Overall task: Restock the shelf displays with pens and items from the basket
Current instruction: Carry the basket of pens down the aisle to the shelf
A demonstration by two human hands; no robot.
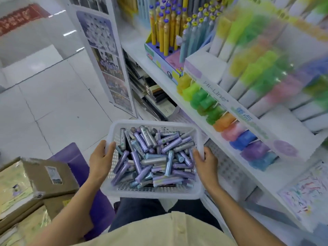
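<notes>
Beside the white shelf [276, 176], you held the white mesh basket [154, 194] in front of your body with 2 hands, its long side pointing away from you.

Left hand [101, 157]: gripped the basket's left wall, thumb hooked over the rim to the inside, fingers out of sight on the outside.

Right hand [206, 162]: gripped the right wall the same way, thumb over the rim and just beside the nearest pens.

Contents: the pens [152, 157] lay in a loose heap in the basket, purple, pale blue and silver, crossed in all directions. The count could not be read.

On the shelf to your right stood a white highlighter display box [221, 96] with a row of coloured caps [213, 110] along its front, running yellow, green, orange, pink, blue, purple. Further along stood a display of yellow pens [166, 32], upright in their holes.

Cardboard boxes [35, 176] sat stacked to your left, with a purple object [78, 162] just beside them; its kind was unclear.
</notes>
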